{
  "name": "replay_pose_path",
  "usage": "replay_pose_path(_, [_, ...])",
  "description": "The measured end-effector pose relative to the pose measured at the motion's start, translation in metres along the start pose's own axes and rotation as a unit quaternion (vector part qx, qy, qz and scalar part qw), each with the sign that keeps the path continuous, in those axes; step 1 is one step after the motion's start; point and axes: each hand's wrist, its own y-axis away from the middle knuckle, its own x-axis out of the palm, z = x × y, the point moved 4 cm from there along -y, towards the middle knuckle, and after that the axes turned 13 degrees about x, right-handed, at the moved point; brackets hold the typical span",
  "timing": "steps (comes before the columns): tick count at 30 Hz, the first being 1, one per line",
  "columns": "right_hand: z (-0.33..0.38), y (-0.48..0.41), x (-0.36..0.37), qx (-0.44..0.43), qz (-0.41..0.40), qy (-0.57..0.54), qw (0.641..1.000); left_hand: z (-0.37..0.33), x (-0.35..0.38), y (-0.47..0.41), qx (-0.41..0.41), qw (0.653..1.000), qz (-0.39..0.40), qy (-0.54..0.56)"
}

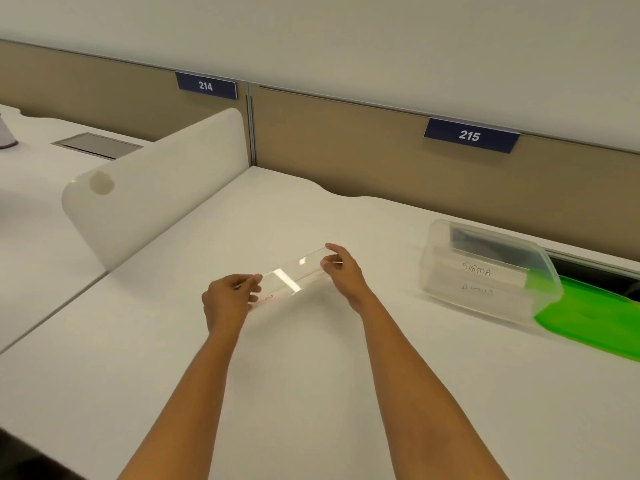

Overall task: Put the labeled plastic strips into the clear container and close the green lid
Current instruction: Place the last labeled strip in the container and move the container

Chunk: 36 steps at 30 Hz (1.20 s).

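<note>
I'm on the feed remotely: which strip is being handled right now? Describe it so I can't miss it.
On the white desk below the blue 215 sign, look left of the clear plastic container. The clear plastic strip is held at its ends between left hand and right hand, glinting, with red print along its edge.

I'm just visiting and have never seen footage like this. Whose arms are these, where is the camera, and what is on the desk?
No machine here: a person wears a camera on the head, looking down at their own bare arms. The left hand and right hand each pinch one end of a clear strip above the white desk. To the right lies a clear container, seemingly tipped on its side, with labeled strips inside. Its green lid lies beside it.
</note>
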Motion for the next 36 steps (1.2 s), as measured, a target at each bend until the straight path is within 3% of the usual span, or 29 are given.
replay_pose_path(8, [0.026,0.025,-0.095,-0.082,-0.071,0.014,0.994,-0.06,0.062,-0.037,-0.037,0.989,0.079,0.117])
replay_pose_path(13, [0.031,0.046,-0.15,-0.11,-0.093,0.085,0.986,-0.087,0.109,-0.045,-0.144,0.968,0.169,0.119])
replay_pose_path(17, [0.028,0.057,-0.191,-0.114,-0.123,0.108,0.98,-0.11,0.145,-0.035,-0.162,0.948,0.252,0.109])
replay_pose_path(24, [0.018,0.078,-0.251,-0.102,-0.223,0.073,0.967,-0.137,0.189,-0.022,-0.056,0.965,0.232,0.105])
replay_pose_path(28, [0.017,0.088,-0.274,-0.101,-0.253,0.096,0.957,-0.147,0.207,-0.006,0.076,0.972,0.217,0.045])
replay_pose_path(31, [0.014,0.091,-0.29,-0.095,-0.274,0.112,0.95,-0.154,0.22,0.011,0.182,0.948,0.262,-0.004])
replay_pose_path(36, [0.008,0.092,-0.313,-0.073,-0.295,0.153,0.94,-0.157,0.241,0.02,0.257,0.903,0.33,-0.096])
